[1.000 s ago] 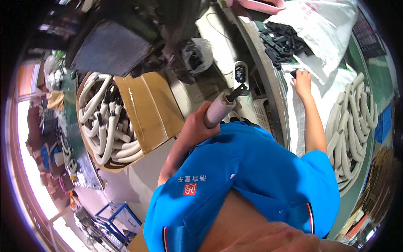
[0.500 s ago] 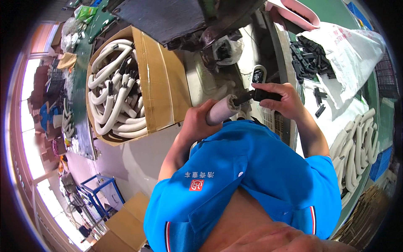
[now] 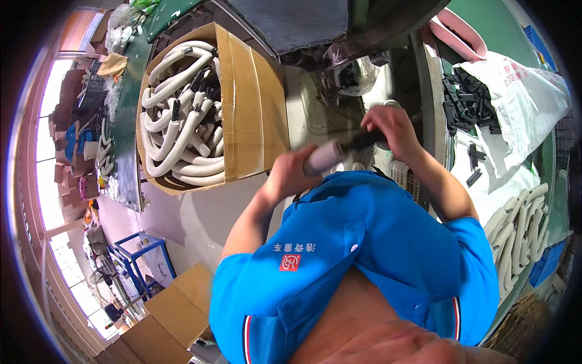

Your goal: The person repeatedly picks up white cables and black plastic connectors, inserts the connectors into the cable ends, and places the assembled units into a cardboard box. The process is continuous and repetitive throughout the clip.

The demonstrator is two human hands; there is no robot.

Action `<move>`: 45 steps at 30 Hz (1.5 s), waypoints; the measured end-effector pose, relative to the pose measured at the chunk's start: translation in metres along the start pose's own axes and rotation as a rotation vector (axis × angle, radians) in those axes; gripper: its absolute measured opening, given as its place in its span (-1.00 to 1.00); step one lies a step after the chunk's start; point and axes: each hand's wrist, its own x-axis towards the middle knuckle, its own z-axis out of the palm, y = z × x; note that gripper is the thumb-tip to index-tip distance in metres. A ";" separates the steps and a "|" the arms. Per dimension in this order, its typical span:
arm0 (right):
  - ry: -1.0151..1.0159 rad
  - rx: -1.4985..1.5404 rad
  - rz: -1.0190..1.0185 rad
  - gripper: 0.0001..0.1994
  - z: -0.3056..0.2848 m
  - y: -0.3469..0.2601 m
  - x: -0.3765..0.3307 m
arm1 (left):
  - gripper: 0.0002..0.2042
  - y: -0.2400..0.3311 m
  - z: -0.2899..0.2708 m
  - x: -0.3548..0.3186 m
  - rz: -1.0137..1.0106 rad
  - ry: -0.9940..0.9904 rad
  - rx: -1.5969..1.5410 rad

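My left hand is closed round a whitish foam-covered tube, held in front of my waist with its end toward the right. A black plastic piece sits at that end, in line with the tube. My right hand is wrapped over the far part of this black piece. Motion blurs the right fingers and the piece, so how deep it sits in the tube cannot be made out.
A cardboard box full of white tubes with black ends stands to the left. On the right bench lie loose black plastic pieces, a white sack, a pink scoop and more white tubes. Dark machinery overhangs ahead.
My right hand has turned from a fingertip hold to fingers wrapped over the black piece. The left hand keeps its grip on the tube. The whole view has shifted slightly.
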 end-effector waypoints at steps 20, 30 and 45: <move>-0.004 -0.943 0.076 -0.67 -0.003 0.244 0.164 | -0.54 -0.061 -0.034 0.028 -0.020 0.106 -0.110; -0.113 -1.205 0.066 -0.62 -0.050 0.290 0.168 | -0.55 -0.055 -0.028 0.006 -0.085 0.137 -0.217; -0.096 0.133 0.115 -0.87 -0.008 0.076 0.123 | -0.54 -0.061 -0.026 0.005 -0.143 0.184 -0.191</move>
